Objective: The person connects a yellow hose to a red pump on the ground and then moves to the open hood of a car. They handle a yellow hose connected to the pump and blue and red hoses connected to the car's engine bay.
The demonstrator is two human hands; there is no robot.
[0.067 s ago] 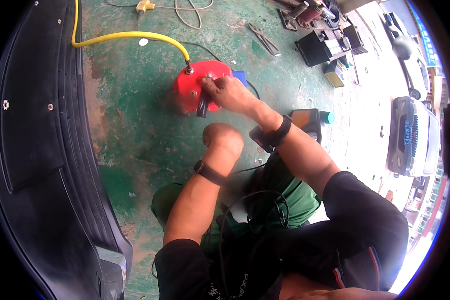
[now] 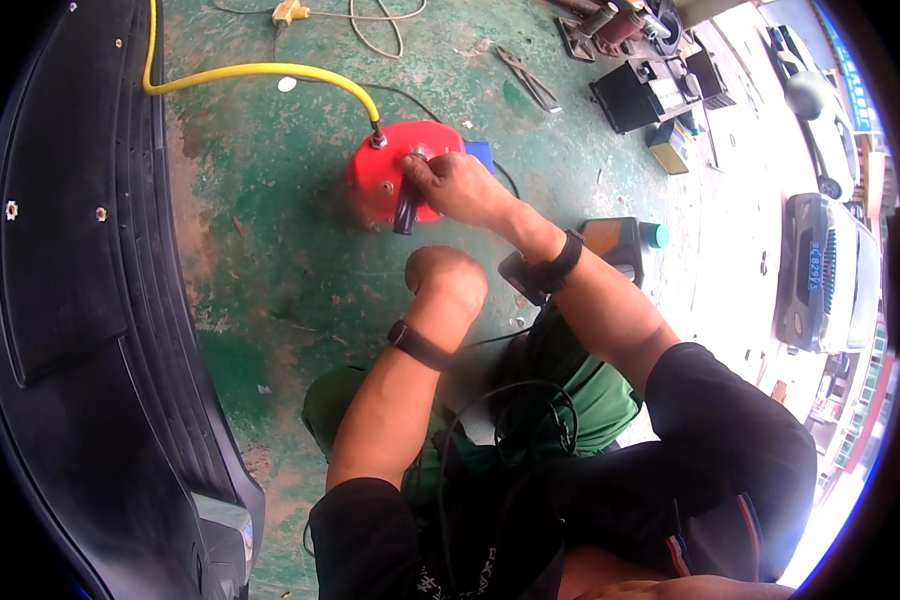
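Note:
My right hand (image 2: 450,185) is closed on a black handle (image 2: 405,215) at the middle of a red round metal unit (image 2: 365,175). A yellow hose (image 2: 290,70) joins a metal fitting (image 2: 379,139) on its upper left, and a blue part (image 2: 480,152) sits behind it at the right. Below the red unit, my left hand (image 2: 440,275) is curled closed; whatever it holds, if anything, is hidden.
A black bumper-like panel (image 2: 60,280) fills the left. Dark jugs (image 2: 610,240) stand beside my right forearm. Battery-like boxes (image 2: 625,95), a yellow can (image 2: 670,155), pliers-like tool (image 2: 525,80) and cables lie on the green floor (image 2: 260,280). Parked cars (image 2: 820,290) are at right.

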